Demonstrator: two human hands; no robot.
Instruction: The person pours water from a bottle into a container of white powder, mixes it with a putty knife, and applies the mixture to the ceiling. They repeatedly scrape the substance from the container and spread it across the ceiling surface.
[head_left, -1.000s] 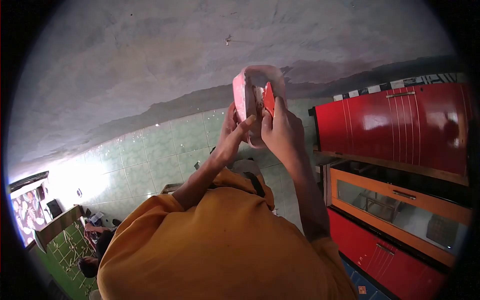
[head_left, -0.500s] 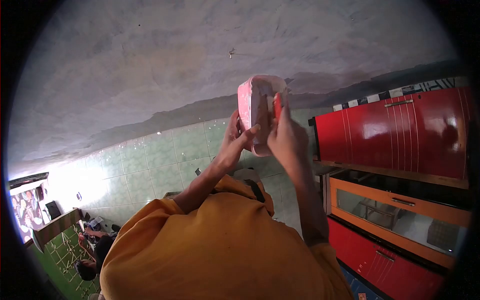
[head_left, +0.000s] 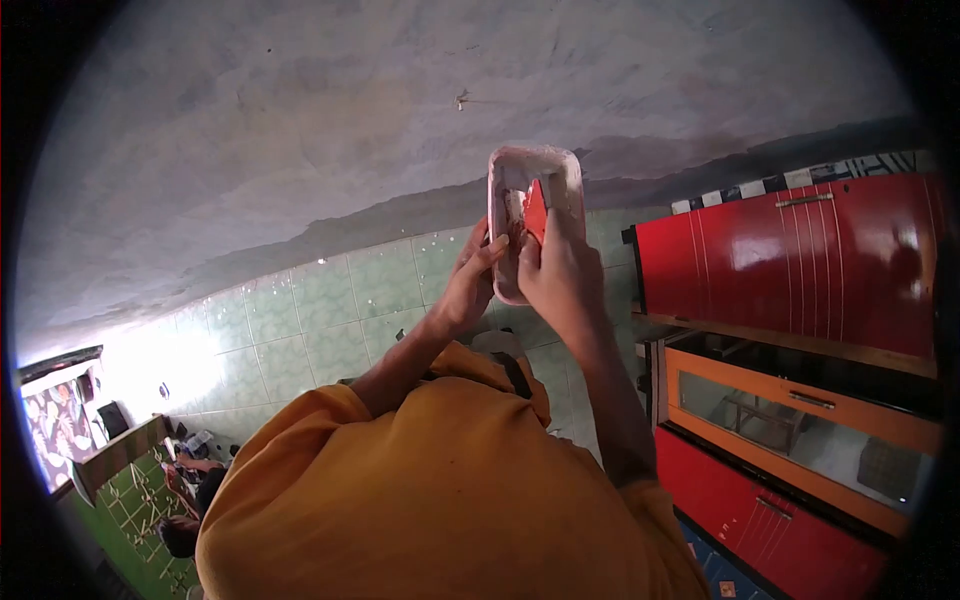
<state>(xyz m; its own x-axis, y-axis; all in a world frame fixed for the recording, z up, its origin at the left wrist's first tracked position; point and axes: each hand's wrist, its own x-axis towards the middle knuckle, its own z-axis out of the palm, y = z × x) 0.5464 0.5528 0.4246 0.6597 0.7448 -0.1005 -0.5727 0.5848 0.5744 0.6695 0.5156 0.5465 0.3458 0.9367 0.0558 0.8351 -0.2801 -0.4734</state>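
Note:
A pinkish-white plastic tub (head_left: 536,155), its walls smeared with putty, is held up in front of the wall. My left hand (head_left: 468,285) grips its left side, the thumb hooked over the rim. In my right hand (head_left: 565,280) is a red putty knife (head_left: 536,208), which reaches into the tub. The fingers are closed round the tool, and part of it is hidden by the hand. Some pale putty (head_left: 515,205) shows inside near the tool.
The grey plastered wall (head_left: 300,130) has a small hook (head_left: 460,102). Green tiles (head_left: 320,300) with white specks run along its bottom. A red cabinet (head_left: 740,260) and an orange-framed glass cabinet (head_left: 760,400) stand at right. Another person (head_left: 185,530) is at lower left.
The tub has turned so its inside faces me more, and its pink outer side is less visible. My right hand has moved slightly left, bringing the putty knife further over the tub's middle.

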